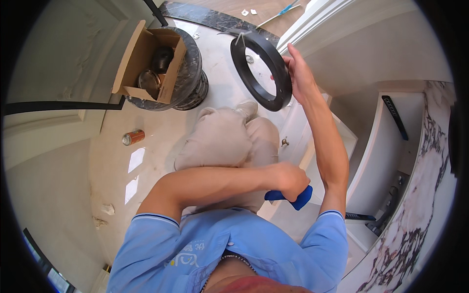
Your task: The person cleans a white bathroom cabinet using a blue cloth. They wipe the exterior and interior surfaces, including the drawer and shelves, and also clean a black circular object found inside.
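A ring-shaped coil of flat black strip (pixel 284 84), bound with a thin pale tie at its top, is held up by my right hand (pixel 302 75). That hand grips its right edge, with some fingers hidden behind it. Across my lap reaches my left forearm. My left hand (pixel 291 180), slightly blurred, is closed on a blue cloth-like item (pixel 302 197) near an open white drawer or cabinet part (pixel 318 172). The two hands are apart.
An open cardboard box (pixel 126 62) with dark round items stands on a round marble-patterned stool (pixel 192 47). An orange spray can (pixel 134 137) lies on the floor. At right is a white cabinet (pixel 377 146) with a veined stone edge (pixel 414 205). A small brass-coloured knob (pixel 285 141) shows nearby.
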Demonstrator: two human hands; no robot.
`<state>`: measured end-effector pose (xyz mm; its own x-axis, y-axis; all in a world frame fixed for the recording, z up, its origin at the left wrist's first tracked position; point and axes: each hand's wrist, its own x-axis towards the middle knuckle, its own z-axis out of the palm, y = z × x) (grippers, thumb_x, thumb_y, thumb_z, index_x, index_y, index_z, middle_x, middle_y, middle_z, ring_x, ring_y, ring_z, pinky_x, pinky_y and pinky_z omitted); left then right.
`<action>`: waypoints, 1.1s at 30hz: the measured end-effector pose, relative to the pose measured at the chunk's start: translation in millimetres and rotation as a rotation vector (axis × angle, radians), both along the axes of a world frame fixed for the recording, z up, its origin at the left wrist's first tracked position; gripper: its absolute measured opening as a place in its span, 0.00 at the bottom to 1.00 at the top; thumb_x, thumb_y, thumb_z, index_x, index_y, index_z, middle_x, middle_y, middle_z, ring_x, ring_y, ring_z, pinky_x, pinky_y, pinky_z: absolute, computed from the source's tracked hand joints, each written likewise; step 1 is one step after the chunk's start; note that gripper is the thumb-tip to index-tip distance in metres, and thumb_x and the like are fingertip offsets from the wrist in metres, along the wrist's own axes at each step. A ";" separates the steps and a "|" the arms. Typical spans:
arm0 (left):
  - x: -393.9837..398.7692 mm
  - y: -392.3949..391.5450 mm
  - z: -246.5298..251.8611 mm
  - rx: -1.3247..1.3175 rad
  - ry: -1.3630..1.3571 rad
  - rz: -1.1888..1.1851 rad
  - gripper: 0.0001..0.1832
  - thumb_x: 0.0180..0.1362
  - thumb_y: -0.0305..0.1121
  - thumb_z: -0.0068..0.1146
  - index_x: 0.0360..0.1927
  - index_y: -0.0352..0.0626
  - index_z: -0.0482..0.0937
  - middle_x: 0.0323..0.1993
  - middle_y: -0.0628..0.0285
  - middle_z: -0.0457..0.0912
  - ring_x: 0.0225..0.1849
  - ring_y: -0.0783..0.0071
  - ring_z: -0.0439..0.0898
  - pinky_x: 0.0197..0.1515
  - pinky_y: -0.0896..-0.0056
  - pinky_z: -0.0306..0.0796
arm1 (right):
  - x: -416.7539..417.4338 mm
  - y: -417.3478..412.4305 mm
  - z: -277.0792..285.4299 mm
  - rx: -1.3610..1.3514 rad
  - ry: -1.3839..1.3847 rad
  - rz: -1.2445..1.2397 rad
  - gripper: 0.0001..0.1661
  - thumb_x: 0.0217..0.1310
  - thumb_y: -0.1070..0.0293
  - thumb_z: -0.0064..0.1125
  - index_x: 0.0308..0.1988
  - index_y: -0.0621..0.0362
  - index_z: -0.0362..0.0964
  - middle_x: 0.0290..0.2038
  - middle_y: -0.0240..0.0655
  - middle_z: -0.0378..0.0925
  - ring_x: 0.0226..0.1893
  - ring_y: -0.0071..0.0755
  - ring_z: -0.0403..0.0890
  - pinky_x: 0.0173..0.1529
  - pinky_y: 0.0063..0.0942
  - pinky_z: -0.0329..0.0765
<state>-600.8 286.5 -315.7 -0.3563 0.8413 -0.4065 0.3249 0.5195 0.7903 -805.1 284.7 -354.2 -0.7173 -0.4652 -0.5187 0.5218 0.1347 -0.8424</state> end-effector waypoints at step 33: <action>-113.5 -115.8 46.4 0.644 1.163 1.280 0.24 0.62 0.21 0.55 0.62 0.47 0.81 0.55 0.47 0.81 0.55 0.45 0.82 0.59 0.55 0.75 | 189.6 181.6 67.9 -0.179 0.265 -0.809 0.38 0.74 0.37 0.39 0.45 0.62 0.81 0.26 0.33 0.82 0.19 0.29 0.78 0.27 0.26 0.76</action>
